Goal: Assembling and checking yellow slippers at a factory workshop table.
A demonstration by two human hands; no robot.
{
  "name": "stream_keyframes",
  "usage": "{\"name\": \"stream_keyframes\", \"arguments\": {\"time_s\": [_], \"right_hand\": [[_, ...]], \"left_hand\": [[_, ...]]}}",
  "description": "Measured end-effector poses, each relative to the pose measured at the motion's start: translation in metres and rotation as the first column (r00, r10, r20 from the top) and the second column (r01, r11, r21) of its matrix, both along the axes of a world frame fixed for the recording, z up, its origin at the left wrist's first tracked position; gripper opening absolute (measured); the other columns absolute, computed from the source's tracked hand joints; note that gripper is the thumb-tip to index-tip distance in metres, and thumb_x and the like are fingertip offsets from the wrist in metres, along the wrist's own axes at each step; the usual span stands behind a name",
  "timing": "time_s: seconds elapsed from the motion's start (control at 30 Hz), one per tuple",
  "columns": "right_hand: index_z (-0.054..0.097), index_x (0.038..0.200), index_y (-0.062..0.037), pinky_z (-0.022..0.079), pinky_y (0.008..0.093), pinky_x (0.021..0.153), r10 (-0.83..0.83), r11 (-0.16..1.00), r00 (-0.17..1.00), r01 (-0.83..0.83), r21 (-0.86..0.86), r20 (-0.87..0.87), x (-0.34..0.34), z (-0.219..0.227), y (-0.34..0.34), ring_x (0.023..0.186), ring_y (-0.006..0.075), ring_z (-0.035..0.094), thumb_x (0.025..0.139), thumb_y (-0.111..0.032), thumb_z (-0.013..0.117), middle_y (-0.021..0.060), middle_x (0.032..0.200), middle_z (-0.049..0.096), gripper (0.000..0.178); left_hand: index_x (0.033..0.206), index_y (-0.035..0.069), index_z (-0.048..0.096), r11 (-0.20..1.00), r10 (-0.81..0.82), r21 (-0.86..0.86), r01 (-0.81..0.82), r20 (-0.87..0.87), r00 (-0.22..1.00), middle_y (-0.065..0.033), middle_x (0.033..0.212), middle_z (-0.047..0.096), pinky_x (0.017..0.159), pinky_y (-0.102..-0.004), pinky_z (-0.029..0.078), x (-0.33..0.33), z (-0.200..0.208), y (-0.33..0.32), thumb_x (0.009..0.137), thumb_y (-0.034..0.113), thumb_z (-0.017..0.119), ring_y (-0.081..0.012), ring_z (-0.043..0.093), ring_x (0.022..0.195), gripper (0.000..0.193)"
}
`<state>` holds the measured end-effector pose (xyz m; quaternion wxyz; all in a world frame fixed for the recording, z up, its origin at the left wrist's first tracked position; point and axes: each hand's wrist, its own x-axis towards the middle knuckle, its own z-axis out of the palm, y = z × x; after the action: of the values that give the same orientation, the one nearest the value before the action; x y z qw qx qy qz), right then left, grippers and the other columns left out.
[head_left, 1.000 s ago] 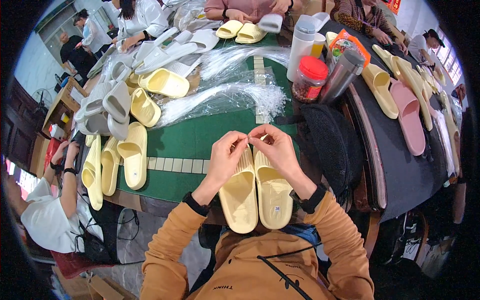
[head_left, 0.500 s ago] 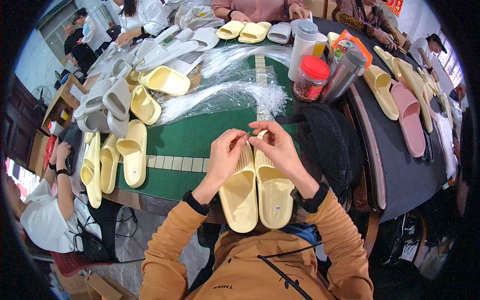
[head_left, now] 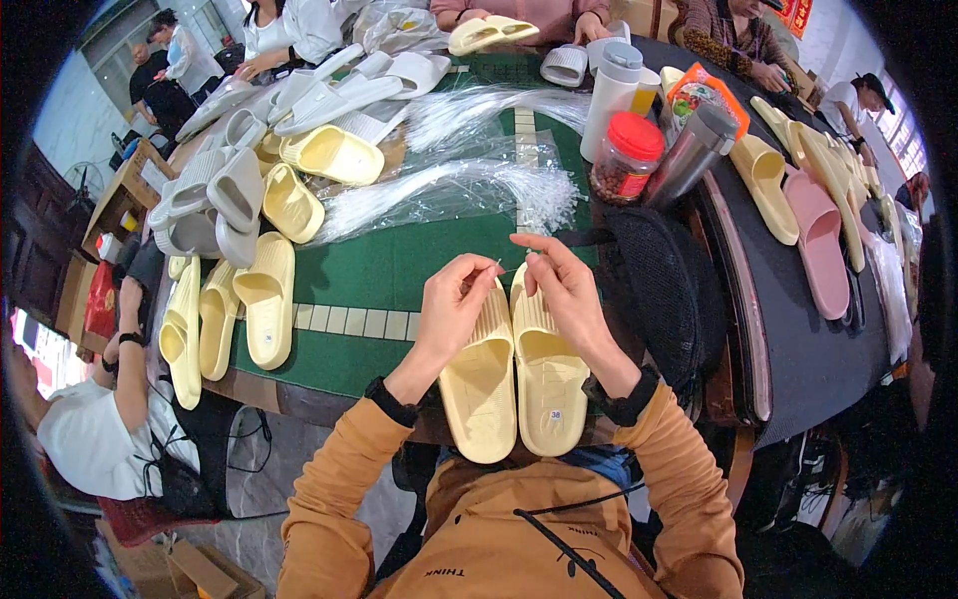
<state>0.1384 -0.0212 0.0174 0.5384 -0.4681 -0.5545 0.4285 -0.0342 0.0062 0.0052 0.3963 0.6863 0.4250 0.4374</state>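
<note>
Two pale yellow slippers (head_left: 479, 389) lie side by side in front of me, toes pointing away, at the table's near edge. Over their toe ends, my left hand (head_left: 457, 304) pinches the tip of a thin clear plastic strand. Close beside it, my right hand (head_left: 561, 295) has thumb and fingers pressed together on what seems the strand's other end, index finger stretched out. The strand is so fine that its course between the hands barely shows. Beyond my hands, a bundle of similar white plastic strands (head_left: 449, 195) rests on a clear bag.
Grey slippers (head_left: 239, 190) are piled at the left, with more yellow slippers (head_left: 267, 299) nearer me. A white bottle (head_left: 611, 95), a red-lidded jar (head_left: 629, 155), a steel flask (head_left: 691, 150) and a black bag (head_left: 659, 290) stand to the right. Co-workers sit around the table.
My hands have drawn slightly apart, and the right fingers have turned more upright. Across the table, a co-worker has lifted the yellow slippers. My own pair stays in place.
</note>
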Motion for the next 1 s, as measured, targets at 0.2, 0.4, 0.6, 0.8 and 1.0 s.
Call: {"name": "stream_keyframes", "arguments": {"time_s": [0.2, 0.4, 0.6, 0.8, 1.0], "right_hand": [[0.065, 0.104, -0.0017, 0.045, 0.0239, 0.061, -0.039, 0.995, 0.998, 0.042, -0.086, 0.041, -0.004, -0.001, 0.002, 0.066, 0.0065, 0.054, 0.097, -0.013, 0.057, 0.0029, 0.076, 0.065, 0.016], [0.07, 0.096, -0.0007, 0.047, 0.0247, 0.065, -0.091, 0.996, 0.995, 0.09, 0.03, 0.041, -0.005, -0.016, 0.007, 0.071, 0.0078, 0.058, 0.089, -0.008, 0.067, 0.0032, 0.085, 0.068, 0.01], [0.07, 0.095, -0.0009, 0.048, 0.0252, 0.066, -0.056, 0.997, 0.997, 0.053, 0.062, 0.056, -0.007, -0.01, 0.004, 0.072, 0.0093, 0.059, 0.087, -0.007, 0.069, 0.0038, 0.087, 0.065, 0.01], [0.07, 0.094, -0.0009, 0.047, 0.0242, 0.066, -0.071, 0.997, 0.996, 0.07, 0.023, 0.045, -0.006, -0.013, 0.005, 0.072, 0.0082, 0.058, 0.088, -0.007, 0.068, 0.0032, 0.088, 0.064, 0.009], [0.07, 0.095, -0.0008, 0.046, 0.0222, 0.066, -0.039, 0.999, 0.993, 0.038, -0.011, -0.115, -0.003, -0.019, 0.009, 0.072, 0.0053, 0.056, 0.089, -0.007, 0.068, 0.0003, 0.088, 0.064, 0.009]], "left_hand": [[0.099, -0.001, 0.067, 1.0, -0.01, -0.015, 0.01, 0.01, 1.0, -0.0019, 0.088, 0.067, 0.067, -0.0219, 0.046, 0.002, 0.003, -0.002, 0.097, 0.009, 0.059, -0.0044, 0.056, 0.076, 0.013], [0.095, -0.002, 0.066, 0.999, -0.032, 0.016, 0.032, 0.004, 0.999, -0.0056, 0.081, 0.064, 0.063, -0.0261, 0.047, 0.001, 0.002, -0.002, 0.094, 0.008, 0.062, -0.0093, 0.058, 0.071, 0.011], [0.095, 0.0, 0.067, 0.998, -0.05, 0.026, 0.052, -0.091, 0.995, -0.004, 0.082, 0.064, 0.063, -0.0249, 0.045, -0.001, 0.002, -0.002, 0.093, 0.01, 0.063, -0.0085, 0.055, 0.07, 0.011], [0.092, 0.001, 0.068, 0.978, 0.026, 0.211, 0.008, -0.159, 0.987, -0.0075, 0.089, 0.067, 0.073, -0.0315, 0.047, 0.0, 0.002, -0.001, 0.092, 0.013, 0.064, -0.0184, 0.059, 0.082, 0.012], [0.092, 0.002, 0.067, 0.988, 0.001, 0.153, 0.02, -0.138, 0.99, -0.0086, 0.088, 0.066, 0.078, -0.0365, 0.046, -0.001, 0.001, 0.002, 0.09, 0.01, 0.063, -0.0249, 0.058, 0.087, 0.009]]}}
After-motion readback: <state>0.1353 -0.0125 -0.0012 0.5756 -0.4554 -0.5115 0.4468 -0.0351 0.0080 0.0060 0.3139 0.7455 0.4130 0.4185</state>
